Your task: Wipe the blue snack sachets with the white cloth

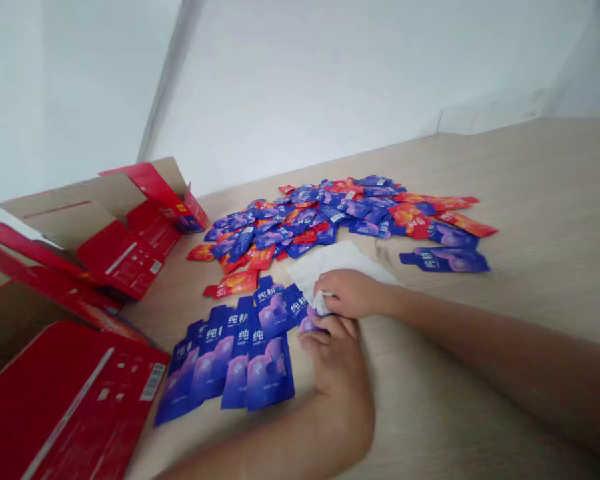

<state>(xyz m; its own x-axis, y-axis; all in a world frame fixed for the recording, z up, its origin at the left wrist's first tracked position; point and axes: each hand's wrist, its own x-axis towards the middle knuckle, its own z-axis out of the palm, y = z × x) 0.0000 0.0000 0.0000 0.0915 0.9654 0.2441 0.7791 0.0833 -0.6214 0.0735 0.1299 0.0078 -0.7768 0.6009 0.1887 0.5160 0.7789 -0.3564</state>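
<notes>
1. Leftward, at the near side, an opened red box (70, 393) stands on the pale wooden table (480, 400), partly cut off by the view's edge; a white stripe and a barcode show on its side.
2. Just beyond it, farther back, is a second red box (130, 257), its flaps spread to show plain brown cardboard.
3. Right of the boxes lies a group of blue pouches (211, 363), flat and overlapping, printed with white characters and pinkish-purple fruit.
4. Behind that group, a loose heap of blue and orange-red pouches (300, 223) stretches across the far middle, with an orange-red pouch (234, 284) at its near left edge.
5. At the group's right end, a tilted blue pouch (299, 303) lies between its neighbour and the hands, its lower part partly covered.
6. The left hand (335, 350) has its fingers bent over that pouch's near end, touching it; whether they pinch or merely press, I cannot tell.
7. Just beyond, the right hand (353, 293) is closed around a crumpled white wad (322, 303) at the pouch's right side.
8. Behind the right hand, a white sheet (347, 257) lies on the table.
9. Farthest right, near the heap, one blue pouch (447, 260) lies flat by itself.
</notes>
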